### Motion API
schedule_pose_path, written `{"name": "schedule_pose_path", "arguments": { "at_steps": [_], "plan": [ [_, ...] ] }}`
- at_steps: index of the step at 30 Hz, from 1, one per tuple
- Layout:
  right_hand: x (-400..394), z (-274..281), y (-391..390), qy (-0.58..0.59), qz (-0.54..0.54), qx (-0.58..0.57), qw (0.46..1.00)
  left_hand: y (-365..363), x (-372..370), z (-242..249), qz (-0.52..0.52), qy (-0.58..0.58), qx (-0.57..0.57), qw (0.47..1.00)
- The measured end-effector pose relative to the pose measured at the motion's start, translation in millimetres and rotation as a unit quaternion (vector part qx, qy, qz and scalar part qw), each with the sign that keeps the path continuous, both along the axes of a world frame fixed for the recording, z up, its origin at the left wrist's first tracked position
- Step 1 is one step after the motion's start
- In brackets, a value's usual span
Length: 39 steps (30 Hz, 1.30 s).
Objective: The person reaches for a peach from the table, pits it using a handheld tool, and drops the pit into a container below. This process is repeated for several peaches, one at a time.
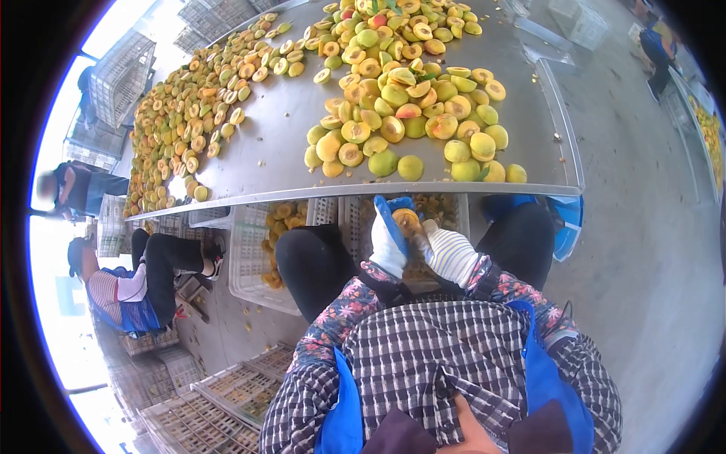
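Observation:
In front of my lap, just past the table edge, my left hand (389, 236) in a white glove with a blue palm is closed around a peach half (406, 220), its cut face turned up. My right hand (449, 253), in a striped white glove, is closed with its fingertips against the lower right side of that half. Whatever those fingers grip is hidden. Beyond the hands, a heap of yellow-green peaches (393, 125), many of them halved, lies on the metal table (280, 147). More peach halves (181, 121) cover the table's left part.
Under the table stand white plastic crates (249, 261) holding peach pieces, close to my knees. At the left sits a co-worker (125, 291) in a blue apron; stacked crates (219, 416) are behind. Another person (79, 189) is farther left. The table's raised edge (363, 190) faces me.

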State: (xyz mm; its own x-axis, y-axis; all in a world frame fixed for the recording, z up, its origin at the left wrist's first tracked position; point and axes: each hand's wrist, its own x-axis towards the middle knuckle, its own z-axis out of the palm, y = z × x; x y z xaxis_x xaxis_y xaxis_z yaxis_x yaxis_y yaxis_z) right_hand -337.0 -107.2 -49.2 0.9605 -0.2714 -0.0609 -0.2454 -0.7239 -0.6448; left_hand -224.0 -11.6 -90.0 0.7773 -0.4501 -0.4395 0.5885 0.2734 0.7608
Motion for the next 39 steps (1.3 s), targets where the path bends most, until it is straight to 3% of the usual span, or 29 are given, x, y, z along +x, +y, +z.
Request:
{"name": "schedule_pose_path", "arguments": {
  "at_steps": [6,8,9,10,11,12,14,16,18,20,21,22,24,26,28,31,32,35,37,39],
  "plan": [
    [-1.1,-16.1,14.3,0.025,-0.017,0.036,0.999,-6.1,-3.3,11.7,0.049,-0.022,0.066,0.996],
    [-4.6,-38.9,20.4,-0.064,-0.004,0.115,0.991,-5.5,-4.7,15.9,0.06,-0.04,0.087,0.994],
    [-8.6,-60.0,18.3,-0.156,0.131,-0.195,0.96,-4.6,-5.6,17.9,0.057,-0.056,0.081,0.994],
    [-5.0,-66.2,21.4,-0.156,0.129,-0.193,0.96,-3.4,-6.4,19.4,0.053,-0.071,0.075,0.993],
    [-0.9,-72.5,25.7,-0.175,0.066,0.063,0.98,-1.1,-6.5,21.0,0.052,-0.071,0.077,0.993],
    [2.0,-74.3,27.3,-0.182,-0.002,0.315,0.931,1.4,-5.1,22.8,0.016,-0.085,0.075,0.993],
    [-0.3,-51.6,14.1,-0.136,0.011,0.354,0.925,2.5,-1.3,22.7,-0.022,-0.099,0.075,0.992],
    [-1.3,-20.7,3.0,-0.087,0.026,0.391,0.916,1.6,1.3,22.4,-0.015,-0.132,-0.01,0.991],
    [2.7,6.6,-3.1,0.147,-0.056,0.616,0.772,1.6,-2.1,28.3,-0.021,-0.141,-0.037,0.989],
    [5.5,-0.1,-4.7,0.191,-0.057,0.606,0.77,-3.7,-6.9,32.0,0.04,-0.049,-0.071,0.995],
    [8.6,-30.9,-1.9,0.027,-0.018,0.467,0.884,-0.3,-0.6,18.3,0.037,-0.045,-0.038,0.998],
    [12.5,-29.6,0.4,-0.137,0.021,0.3,0.944,1.1,2.4,17.5,0.035,-0.045,-0.037,0.998],
    [3.7,-16.6,-1.4,-0.116,0.018,0.234,0.965,2.7,4.5,14.9,-0.007,-0.118,0.032,0.992],
    [2.0,0.6,2.9,0.026,0.015,0.076,0.997,-2.9,1.2,29.0,0.013,-0.108,0.031,0.994],
    [3.4,7.6,3.4,0.082,0.024,0.099,0.991,-2.7,1.3,32.3,0.001,-0.126,0.064,0.99],
    [4.7,-14.9,9.9,-0.07,0.034,0.218,0.973,3.0,5.9,29.5,-0.025,-0.149,0.058,0.987],
    [2.9,-21.6,10.0,-0.069,0.031,0.219,0.973,4.2,6.0,27.3,-0.028,-0.148,0.058,0.987],
    [4.3,-10.9,10.0,-0.039,0.028,0.248,0.968,4.6,2.5,26.0,-0.011,-0.164,0.077,0.983],
    [7.5,0.5,6.4,0.111,0.052,0.142,0.982,2.3,6.1,32.8,-0.02,-0.14,0.073,0.987],
    [6.7,0.6,7.9,0.095,0.053,0.159,0.981,1.7,7.3,32.8,-0.012,-0.103,0.064,0.992]
  ]
}}
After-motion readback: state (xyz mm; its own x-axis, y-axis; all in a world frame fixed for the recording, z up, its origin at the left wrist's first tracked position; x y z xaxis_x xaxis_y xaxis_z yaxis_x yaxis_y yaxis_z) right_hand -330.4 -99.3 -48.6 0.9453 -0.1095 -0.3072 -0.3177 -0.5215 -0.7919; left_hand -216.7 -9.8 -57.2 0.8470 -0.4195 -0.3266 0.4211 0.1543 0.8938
